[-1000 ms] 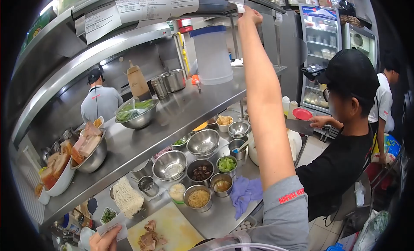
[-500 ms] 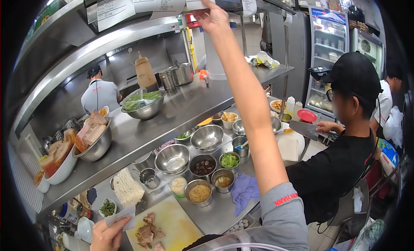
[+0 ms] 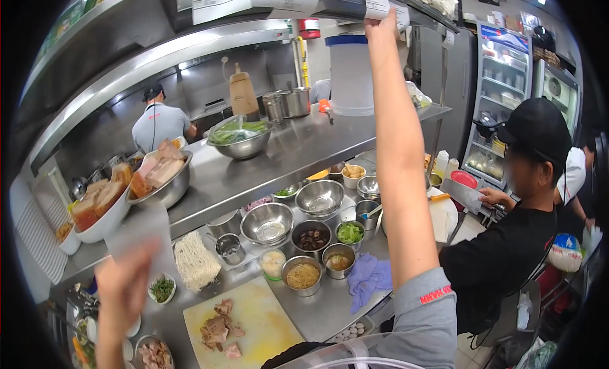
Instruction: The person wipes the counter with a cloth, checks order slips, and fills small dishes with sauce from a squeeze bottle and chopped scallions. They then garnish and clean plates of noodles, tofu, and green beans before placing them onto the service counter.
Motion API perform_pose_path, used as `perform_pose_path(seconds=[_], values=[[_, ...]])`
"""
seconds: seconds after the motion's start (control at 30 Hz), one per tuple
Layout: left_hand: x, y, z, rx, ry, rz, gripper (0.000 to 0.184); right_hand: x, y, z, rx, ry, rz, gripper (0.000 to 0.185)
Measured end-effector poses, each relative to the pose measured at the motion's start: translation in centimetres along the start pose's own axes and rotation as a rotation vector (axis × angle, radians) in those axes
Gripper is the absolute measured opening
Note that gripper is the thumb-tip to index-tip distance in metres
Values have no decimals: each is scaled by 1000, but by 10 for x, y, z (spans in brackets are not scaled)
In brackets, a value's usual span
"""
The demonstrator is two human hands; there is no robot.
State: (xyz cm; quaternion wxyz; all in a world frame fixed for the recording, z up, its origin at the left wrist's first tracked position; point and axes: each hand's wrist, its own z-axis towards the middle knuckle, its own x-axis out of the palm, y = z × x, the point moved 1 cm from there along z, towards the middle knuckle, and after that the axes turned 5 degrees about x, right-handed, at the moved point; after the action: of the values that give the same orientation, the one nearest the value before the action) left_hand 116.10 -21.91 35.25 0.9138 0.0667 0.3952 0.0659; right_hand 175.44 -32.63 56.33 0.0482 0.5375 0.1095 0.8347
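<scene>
My left hand (image 3: 127, 283), smeared by motion, is raised at the lower left with a white paper slip (image 3: 141, 234) pinched in its fingers. High above the steel shelf, my right hand (image 3: 382, 27) reaches up to the ticket rail (image 3: 339, 6). Its fingers are closed at the lower edge of a printed order ticket (image 3: 399, 16), beside another ticket (image 3: 377, 5). More order tickets (image 3: 279, 0) hang further left along the rail. Below lies a cutting board (image 3: 266, 312) with pieces of chopped meat (image 3: 219, 331), next to a block of dried noodles (image 3: 195, 261).
Steel bowls (image 3: 267, 223) and small containers of ingredients (image 3: 302, 275) crowd the counter beside a purple cloth (image 3: 368, 277). On the shelf (image 3: 304, 140) stand bowls of meat (image 3: 166, 172) and greens (image 3: 240, 137). A co-worker (image 3: 507, 236) holding a cleaver (image 3: 462, 194) stands at the right.
My right hand has moved right along the rail, from one ticket to another. My left hand has risen with the paper slip, away from the board. The view has shifted.
</scene>
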Motion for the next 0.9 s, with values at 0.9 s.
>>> perform_pose_path(seconds=[0.9], values=[[30,109,286,-337,-441,-777,73,9,-49,-108,364,190,-1,71]])
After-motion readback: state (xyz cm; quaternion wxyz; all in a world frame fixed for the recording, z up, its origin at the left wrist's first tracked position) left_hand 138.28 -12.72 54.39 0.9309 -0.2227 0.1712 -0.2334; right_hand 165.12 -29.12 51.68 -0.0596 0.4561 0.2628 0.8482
